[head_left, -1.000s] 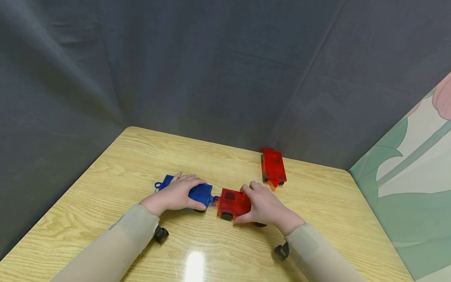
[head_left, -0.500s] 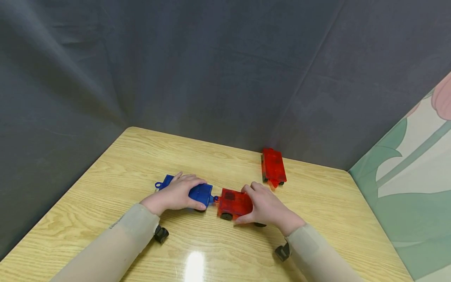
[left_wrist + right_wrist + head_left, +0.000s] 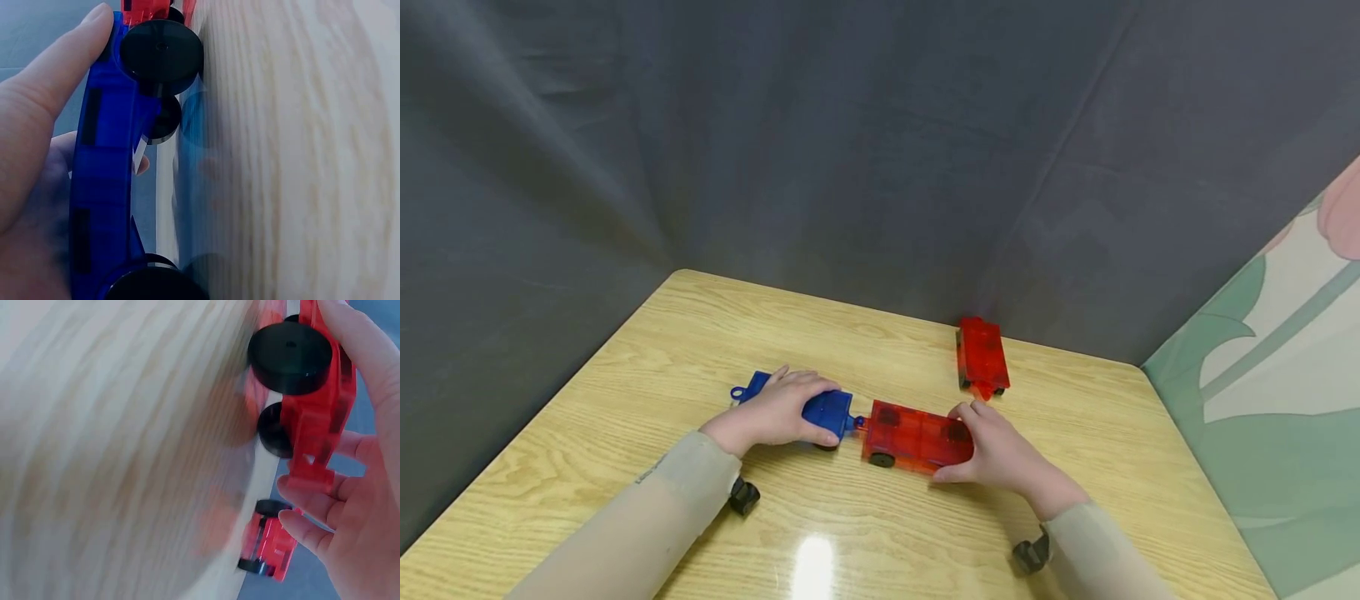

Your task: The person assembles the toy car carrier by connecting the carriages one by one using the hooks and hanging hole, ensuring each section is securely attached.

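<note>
In the head view my left hand (image 3: 778,411) grips a flat blue toy wagon (image 3: 827,414) from above, thumb along its near side. The left wrist view shows that thumb on the blue wagon's side (image 3: 103,162) above its black wheels. A see-through red toy wagon (image 3: 917,437) sits end to end with the blue one, their small couplings meeting between them. My right hand (image 3: 996,450) holds the red wagon's right end between thumb and fingers. In the right wrist view the thumb lies against the red wagon (image 3: 319,425), fingers at the far side.
A second red toy wagon (image 3: 983,354) stands apart near the table's back edge, its coupling pointing forward. Wood-grain table (image 3: 820,517) lies under everything. A dark grey curtain (image 3: 865,167) rises behind, and a flower-patterned panel (image 3: 1285,400) borders the right.
My right hand has slid right along the red wagon to its right end, uncovering more of its top. The left hand and both joined wagons have stayed in place.
</note>
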`<state>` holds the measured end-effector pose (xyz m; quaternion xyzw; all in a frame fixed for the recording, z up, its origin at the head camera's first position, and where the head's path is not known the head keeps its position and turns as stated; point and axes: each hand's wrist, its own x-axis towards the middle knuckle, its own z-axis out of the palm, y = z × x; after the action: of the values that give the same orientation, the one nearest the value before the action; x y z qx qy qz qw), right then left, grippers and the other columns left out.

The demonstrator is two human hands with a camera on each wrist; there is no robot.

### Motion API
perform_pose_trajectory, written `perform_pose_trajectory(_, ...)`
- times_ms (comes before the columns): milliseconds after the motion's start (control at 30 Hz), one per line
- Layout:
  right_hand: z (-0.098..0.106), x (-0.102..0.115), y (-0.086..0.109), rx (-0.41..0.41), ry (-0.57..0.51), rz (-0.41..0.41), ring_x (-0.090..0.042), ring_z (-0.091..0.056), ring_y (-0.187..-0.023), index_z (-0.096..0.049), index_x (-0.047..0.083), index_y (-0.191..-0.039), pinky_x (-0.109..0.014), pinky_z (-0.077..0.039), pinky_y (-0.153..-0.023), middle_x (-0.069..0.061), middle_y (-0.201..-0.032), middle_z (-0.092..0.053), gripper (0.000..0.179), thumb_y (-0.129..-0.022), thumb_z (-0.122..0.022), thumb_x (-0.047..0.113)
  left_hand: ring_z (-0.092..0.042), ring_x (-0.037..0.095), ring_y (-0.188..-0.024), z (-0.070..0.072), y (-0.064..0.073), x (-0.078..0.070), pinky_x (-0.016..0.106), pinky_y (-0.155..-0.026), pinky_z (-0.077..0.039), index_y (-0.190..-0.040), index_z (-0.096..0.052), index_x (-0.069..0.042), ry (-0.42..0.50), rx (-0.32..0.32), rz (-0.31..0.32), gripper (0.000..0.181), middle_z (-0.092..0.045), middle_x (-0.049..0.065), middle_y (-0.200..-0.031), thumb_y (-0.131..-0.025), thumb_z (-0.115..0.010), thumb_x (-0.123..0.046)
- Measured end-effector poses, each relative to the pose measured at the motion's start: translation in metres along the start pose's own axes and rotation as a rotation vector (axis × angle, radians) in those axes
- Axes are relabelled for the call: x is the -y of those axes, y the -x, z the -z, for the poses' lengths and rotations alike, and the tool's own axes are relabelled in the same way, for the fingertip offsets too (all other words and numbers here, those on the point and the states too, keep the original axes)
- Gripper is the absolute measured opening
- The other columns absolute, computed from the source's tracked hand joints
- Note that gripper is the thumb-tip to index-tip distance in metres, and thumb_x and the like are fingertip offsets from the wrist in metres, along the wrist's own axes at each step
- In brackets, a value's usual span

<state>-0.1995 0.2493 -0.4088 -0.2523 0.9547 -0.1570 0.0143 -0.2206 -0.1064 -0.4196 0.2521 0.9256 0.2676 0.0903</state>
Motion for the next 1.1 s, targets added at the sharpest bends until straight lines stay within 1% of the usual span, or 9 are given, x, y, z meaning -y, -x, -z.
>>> perform_pose_trajectory(200,-0.001,-0.009,0.007,0.039,-0.110,-0.065,-0.017,-0.051,-0.095,-0.054,0.015,-0.119,-0.040,-0.049,-0.084,0.002,-0.104,-0.052,0.082,-0.061,-0.086,0.064,-0.028,0.031,-0.143,-0.003,-0.001,0.002,0.053,-0.116,0.002,-0.148,-0.048,-0.021,-0.009,0.009,0.002,0.087,-0.043,0.007,-0.150,-0.077,-0.074,-0.064)
perform_pose_trajectory(367,-0.002,-0.014,0.011,0.048,-0.185,-0.090,-0.019,-0.054,-0.102,-0.053,0.015,-0.122,-0.041,-0.050,-0.088,0.001,-0.112,-0.054,0.080,-0.064,-0.088,0.058,-0.030,0.033,-0.142,-0.003,-0.001,0.001,0.056,-0.115,0.001,-0.147,-0.048,-0.019,0.002,0.012,-0.007,0.088,-0.044,0.009,-0.149,-0.077,-0.074,-0.064)
perform_pose_trajectory(500,-0.001,-0.019,0.015,0.050,-0.221,-0.089,-0.019,-0.053,-0.102,-0.052,0.014,-0.125,-0.041,-0.050,-0.088,0.002,-0.110,-0.054,0.080,-0.065,-0.088,0.054,-0.031,0.031,-0.141,-0.001,-0.001,0.001,0.055,-0.116,0.000,-0.147,-0.048,-0.020,-0.012,0.017,-0.004,0.088,-0.045,0.007,-0.149,-0.077,-0.073,-0.066)
perform_pose_trajectory(633,-0.002,-0.022,0.018,0.049,-0.239,-0.077,-0.019,-0.052,-0.099,-0.052,0.011,-0.127,-0.040,-0.050,-0.084,0.002,-0.105,-0.053,0.081,-0.067,-0.088,0.052,-0.033,0.031,-0.141,0.000,-0.001,0.001,0.055,-0.116,-0.002,-0.148,-0.047,-0.019,-0.024,0.023,-0.009,0.088,-0.046,0.007,-0.148,-0.077,-0.073,-0.065)
perform_pose_trajectory(767,-0.003,-0.023,0.018,0.044,-0.262,-0.061,-0.019,-0.050,-0.096,-0.052,0.009,-0.127,-0.038,-0.049,-0.081,0.000,-0.104,-0.053,0.080,-0.069,-0.088,0.050,-0.034,0.033,-0.140,0.003,0.000,0.001,0.058,-0.115,-0.003,-0.147,-0.047,-0.016,-0.038,0.027,-0.012,0.088,-0.046,0.010,-0.147,-0.078,-0.074,-0.063)
perform_pose_trajectory(933,-0.005,-0.022,0.017,0.044,-0.288,-0.055,-0.019,-0.050,-0.094,-0.051,0.009,-0.127,-0.037,-0.049,-0.080,-0.001,-0.103,-0.053,0.079,-0.070,-0.088,0.048,-0.033,0.035,-0.140,0.008,0.002,0.000,0.059,-0.114,-0.003,-0.148,-0.047,-0.016,-0.051,0.042,-0.001,0.088,-0.045,0.012,-0.148,-0.078,-0.074,-0.062)
perform_pose_trajectory(1033,-0.004,-0.022,0.017,0.046,-0.294,-0.058,-0.019,-0.050,-0.093,-0.051,0.010,-0.127,-0.037,-0.049,-0.079,-0.001,-0.102,-0.053,0.078,-0.069,-0.088,0.048,-0.031,0.037,-0.141,0.011,0.002,-0.003,0.060,-0.114,-0.002,-0.148,-0.047,-0.014,-0.056,0.047,-0.001,0.088,-0.044,0.013,-0.148,-0.078,-0.075,-0.061)
perform_pose_trajectory(1100,-0.004,-0.023,0.017,0.047,-0.290,-0.056,-0.019,-0.050,-0.093,-0.050,0.010,-0.127,-0.036,-0.049,-0.079,-0.001,-0.102,-0.054,0.079,-0.069,-0.088,0.048,-0.029,0.037,-0.142,0.013,0.002,-0.007,0.061,-0.114,0.000,-0.148,-0.047,-0.013,-0.074,0.039,-0.001,0.089,-0.042,0.015,-0.150,-0.078,-0.076,-0.059)
